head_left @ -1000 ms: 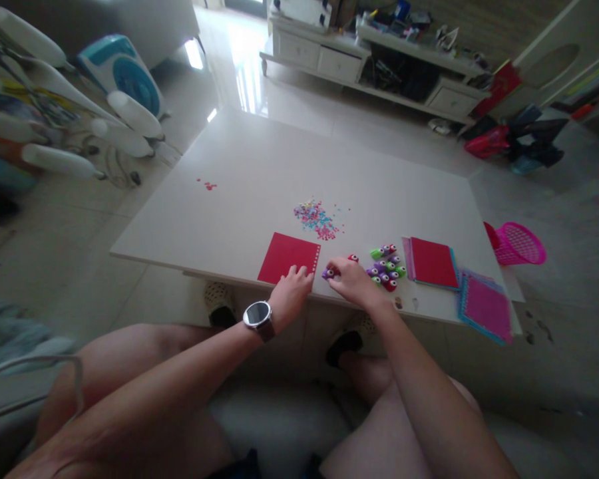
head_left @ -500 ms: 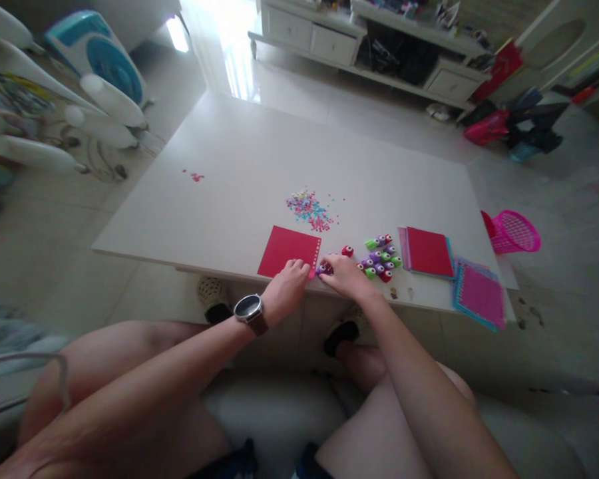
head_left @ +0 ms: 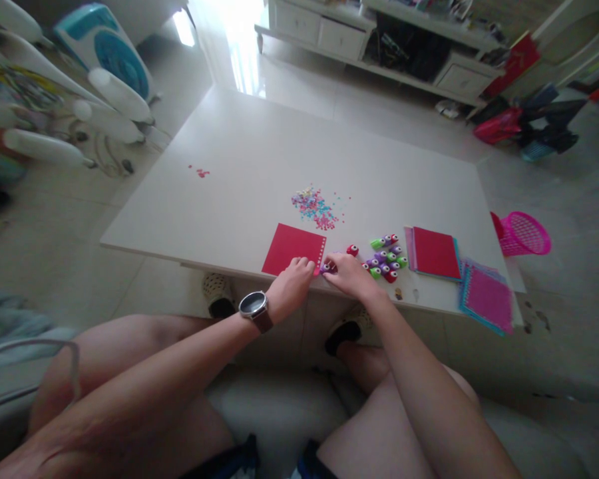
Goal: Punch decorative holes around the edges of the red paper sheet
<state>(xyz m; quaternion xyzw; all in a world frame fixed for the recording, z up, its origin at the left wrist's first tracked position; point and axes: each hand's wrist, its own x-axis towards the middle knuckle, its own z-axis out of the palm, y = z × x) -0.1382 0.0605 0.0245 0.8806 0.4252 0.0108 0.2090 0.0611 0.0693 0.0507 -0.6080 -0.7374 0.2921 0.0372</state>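
Note:
A square sheet of red paper (head_left: 290, 243) lies at the table's near edge, with a row of small holes down its right side. My left hand (head_left: 292, 282), a watch on its wrist, has its curled fingers closed on the sheet's lower right part. Against the sheet's right edge, my right hand (head_left: 352, 275) grips a small purple craft punch (head_left: 326, 268), mostly hidden by the fingers. Just beyond that hand sits a red punch (head_left: 352, 250). Several purple, green and red punches (head_left: 385, 256), each with an eye-like round spot, cluster to its right.
Loose coloured paper bits (head_left: 317, 211) lie past the red sheet, with a few red bits (head_left: 201, 173) farther left. Stacked red-topped sheets (head_left: 436, 253) and purple hole-edged sheets (head_left: 486, 296) occupy the table's right end. A pink basket (head_left: 528, 234) stands beyond the white table (head_left: 219, 146).
The whole scene has shifted slightly rightward in view. Both hands keep nearly the same places at the paper's right side, the right still on the purple punch.

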